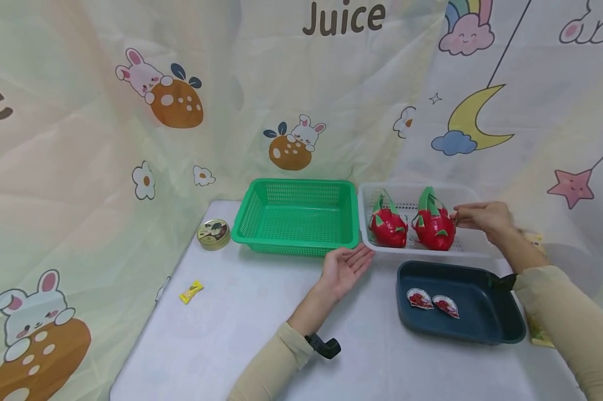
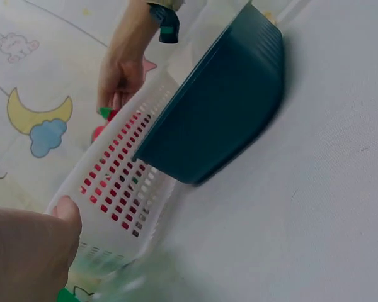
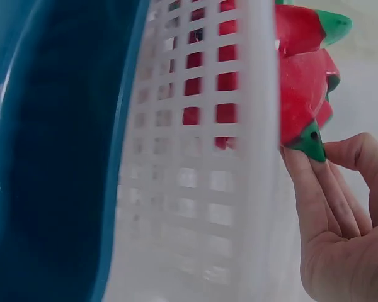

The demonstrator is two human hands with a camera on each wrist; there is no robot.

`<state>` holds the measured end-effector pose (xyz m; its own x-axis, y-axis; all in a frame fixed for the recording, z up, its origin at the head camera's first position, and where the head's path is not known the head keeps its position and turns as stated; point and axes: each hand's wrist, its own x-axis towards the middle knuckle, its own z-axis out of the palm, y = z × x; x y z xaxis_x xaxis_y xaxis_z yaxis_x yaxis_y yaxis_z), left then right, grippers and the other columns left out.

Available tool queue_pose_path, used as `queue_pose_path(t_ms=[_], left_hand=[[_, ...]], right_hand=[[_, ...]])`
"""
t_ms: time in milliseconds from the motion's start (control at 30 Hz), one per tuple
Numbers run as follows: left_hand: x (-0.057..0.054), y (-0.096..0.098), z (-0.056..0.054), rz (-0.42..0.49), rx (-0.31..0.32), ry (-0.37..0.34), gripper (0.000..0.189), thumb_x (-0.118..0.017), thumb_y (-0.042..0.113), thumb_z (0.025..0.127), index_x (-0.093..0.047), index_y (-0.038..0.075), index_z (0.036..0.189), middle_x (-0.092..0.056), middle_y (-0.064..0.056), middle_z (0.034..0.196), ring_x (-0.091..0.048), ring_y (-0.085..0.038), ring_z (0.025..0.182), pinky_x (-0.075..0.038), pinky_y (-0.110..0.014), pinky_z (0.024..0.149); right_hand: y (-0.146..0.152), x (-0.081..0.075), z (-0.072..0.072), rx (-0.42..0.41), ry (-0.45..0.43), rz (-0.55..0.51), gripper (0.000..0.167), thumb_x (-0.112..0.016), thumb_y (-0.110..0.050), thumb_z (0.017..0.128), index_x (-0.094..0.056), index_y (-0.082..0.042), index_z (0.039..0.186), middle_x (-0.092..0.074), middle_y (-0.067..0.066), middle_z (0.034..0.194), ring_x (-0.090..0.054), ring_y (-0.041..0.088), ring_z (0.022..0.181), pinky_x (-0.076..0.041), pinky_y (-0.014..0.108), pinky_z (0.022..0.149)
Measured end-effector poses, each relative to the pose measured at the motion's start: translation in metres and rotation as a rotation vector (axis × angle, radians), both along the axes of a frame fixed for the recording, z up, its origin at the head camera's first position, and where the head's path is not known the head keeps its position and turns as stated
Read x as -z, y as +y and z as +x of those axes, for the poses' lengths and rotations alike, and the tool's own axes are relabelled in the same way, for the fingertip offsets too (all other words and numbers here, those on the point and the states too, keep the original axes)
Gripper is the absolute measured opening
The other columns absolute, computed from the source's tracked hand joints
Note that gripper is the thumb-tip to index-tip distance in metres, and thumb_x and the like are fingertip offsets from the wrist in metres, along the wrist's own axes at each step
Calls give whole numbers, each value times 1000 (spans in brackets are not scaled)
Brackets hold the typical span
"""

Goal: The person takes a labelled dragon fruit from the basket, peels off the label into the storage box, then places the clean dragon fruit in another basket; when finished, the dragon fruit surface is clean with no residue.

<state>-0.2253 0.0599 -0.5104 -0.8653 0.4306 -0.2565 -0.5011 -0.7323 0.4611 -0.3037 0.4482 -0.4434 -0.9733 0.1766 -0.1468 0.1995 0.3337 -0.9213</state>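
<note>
Two red dragon fruits with green scales stand in the white basket, a left dragon fruit and a right dragon fruit. My right hand reaches in over the basket's right part. In the right wrist view, its thumb and fingertips pinch a green scale tip of the right fruit. My left hand lies palm up with fingers extended at the white basket's front left corner, beside the green basket. In the left wrist view, its thumb lies right at the white rim.
A dark blue tray with two fruit-picture stickers sits in front of the white basket. To the left are a round tin and a yellow wrapped packet. A patterned cloth hangs behind. Yellow packaging lies partly hidden beyond the tray.
</note>
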Motion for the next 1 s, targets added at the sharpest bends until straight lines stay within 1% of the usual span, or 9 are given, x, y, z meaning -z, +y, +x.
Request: queue_pose_path(t_ms=[200,300,400,500,533,600,667,800,1000], left_hand=[[-1,1,1,4,-7,-11,50,-46,12,100,-49,-9,146,-58,-24,145,-53,-36,140,-42,-40,118],[-2,2,1,9,-11,-11,49,-46,12,100,-51,-9,144,-58,-25,144,-53,-36,139,-42,-40,118],[-2,2,1,13,-15,-18,47,-46,12,100,-53,-9,142,-59,-25,143,-54,-36,138,-42,-41,117],[-2,2,2,12,-17,-19,46,-46,12,101,-54,-8,141,-59,-24,143,-55,-36,138,-42,-41,118],[-2,2,2,12,-17,-17,46,-45,12,101,-54,-8,141,-59,-24,143,-55,-35,138,-42,-40,118],[-2,2,3,12,-18,-9,47,-45,12,101,-54,-8,142,-59,-24,143,-55,-35,138,-42,-40,118],[-2,2,3,13,-18,0,47,-45,12,101,-53,-8,143,-59,-24,144,-54,-35,138,-41,-40,118],[-3,2,4,7,-25,0,47,-43,13,101,-53,-8,142,-59,-24,143,-53,-36,140,-41,-40,118],[-1,2,4,1,-13,5,49,-42,13,102,-52,-8,144,-58,-24,146,-52,-35,141,-40,-39,119]], right_hand=[[-1,14,-7,-53,25,30,61,-69,-27,102,-51,14,142,-74,-18,85,-76,5,79,-61,32,82],[-3,20,-7,-60,39,48,57,-67,-25,103,-53,14,141,-74,-17,87,-76,4,79,-62,30,81],[-7,23,-7,-63,36,61,53,-66,-22,104,-54,13,142,-76,-14,93,-75,3,80,-61,32,85],[-11,25,-8,-86,27,100,53,-66,-24,104,-54,10,143,-77,1,110,-75,2,84,-59,33,90],[-12,25,-8,-103,26,114,54,-65,-24,104,-54,10,144,-76,9,118,-75,1,86,-59,34,92],[-12,25,-8,-140,18,137,55,-65,-27,105,-53,9,146,-67,22,134,-74,1,89,-58,33,92],[-12,25,-8,-179,7,151,58,-63,-29,106,-50,7,149,-56,31,145,-73,2,94,-58,33,94],[-13,24,-7,-217,-18,138,63,-62,-32,106,-45,5,153,-46,33,153,-72,2,100,-53,41,100],[-17,25,-2,-161,-6,130,69,-59,-39,106,-42,8,154,-47,35,152,-68,-8,90,-51,44,101]])
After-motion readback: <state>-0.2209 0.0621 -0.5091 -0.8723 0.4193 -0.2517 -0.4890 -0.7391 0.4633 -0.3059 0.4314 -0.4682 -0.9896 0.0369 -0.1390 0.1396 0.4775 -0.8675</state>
